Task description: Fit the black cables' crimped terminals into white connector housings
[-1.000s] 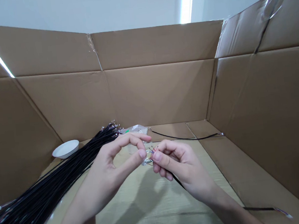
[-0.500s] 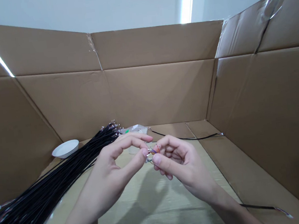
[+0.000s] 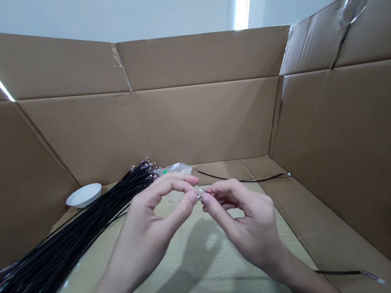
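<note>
My left hand (image 3: pixel 154 217) is closed in a pinch, its thumb and index finger at a small light-coloured piece among thin wires (image 3: pixel 202 191). Facing it, my right hand (image 3: pixel 247 211) pinches the same wires between thumb and index finger. A bit of red and silver shows between the two sets of fingertips. The piece at my left fingertips is too small and covered to name. Both hands are held above the table, close together, with the fingertips almost touching.
A thick bundle of black cables (image 3: pixel 95 228) with white connector ends lies on the left. Behind it sits a white bowl (image 3: pixel 84 196). A clear plastic bag (image 3: pixel 178 168) and a single black cable (image 3: pixel 263 179) lie at the back. Another cable end (image 3: pixel 351 271) shows lower right. Cardboard walls (image 3: pixel 210 121) surround the table.
My right hand has turned and its fingers have regripped the wires closer to my left fingertips; less wire shows now. My left hand has hardly moved.
</note>
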`<state>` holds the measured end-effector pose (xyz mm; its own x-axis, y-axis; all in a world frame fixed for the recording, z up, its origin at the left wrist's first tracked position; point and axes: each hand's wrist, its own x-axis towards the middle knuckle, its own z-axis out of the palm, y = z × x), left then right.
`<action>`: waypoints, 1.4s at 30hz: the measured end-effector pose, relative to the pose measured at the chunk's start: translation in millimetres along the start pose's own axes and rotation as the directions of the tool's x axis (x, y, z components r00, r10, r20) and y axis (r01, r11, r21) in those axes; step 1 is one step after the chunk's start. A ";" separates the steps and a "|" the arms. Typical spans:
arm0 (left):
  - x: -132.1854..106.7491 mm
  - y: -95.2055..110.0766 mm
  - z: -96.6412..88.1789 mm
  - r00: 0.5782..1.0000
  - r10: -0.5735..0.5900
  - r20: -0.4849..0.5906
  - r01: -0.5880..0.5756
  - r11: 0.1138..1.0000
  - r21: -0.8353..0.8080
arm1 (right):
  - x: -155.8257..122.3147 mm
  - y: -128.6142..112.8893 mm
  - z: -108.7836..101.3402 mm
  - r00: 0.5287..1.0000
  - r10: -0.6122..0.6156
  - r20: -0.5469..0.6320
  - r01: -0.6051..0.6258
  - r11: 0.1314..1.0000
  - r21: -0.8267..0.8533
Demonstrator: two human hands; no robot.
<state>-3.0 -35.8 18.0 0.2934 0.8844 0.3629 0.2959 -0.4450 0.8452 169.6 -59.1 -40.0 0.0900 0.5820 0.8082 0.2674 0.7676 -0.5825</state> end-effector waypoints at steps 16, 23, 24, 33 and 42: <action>2.1 0.0 6.7 0.950 0.312 0.031 -0.312 0.950 0.023 | 22.6 -10.4 -21.1 0.859 0.416 0.299 -0.506 0.778 0.371; 3.3 -10.7 0.0 0.529 0.843 0.103 -0.703 0.367 0.609 | 26.5 -8.4 -25.3 0.784 0.415 0.461 -0.612 0.645 0.459; 4.4 -12.3 -0.9 0.473 0.872 0.122 -0.703 0.290 0.649 | 26.3 -8.0 -24.9 0.781 0.416 0.465 -0.618 0.625 0.477; 1.8 -16.7 3.5 0.266 0.955 0.132 -0.679 0.088 0.729 | 20.7 -5.8 -17.5 0.805 0.478 0.351 -0.583 0.531 0.615; 9.6 -16.9 6.4 0.423 0.905 -0.042 -0.659 0.339 0.672 | 24.1 -8.8 -18.1 0.815 0.431 0.388 -0.580 0.592 0.560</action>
<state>0.6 -20.7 4.7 0.3535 -0.0232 0.9352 0.5176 -0.8279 -0.2161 186.8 -56.7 -13.9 -0.1837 0.9090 0.3741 -0.4317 0.2673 -0.8615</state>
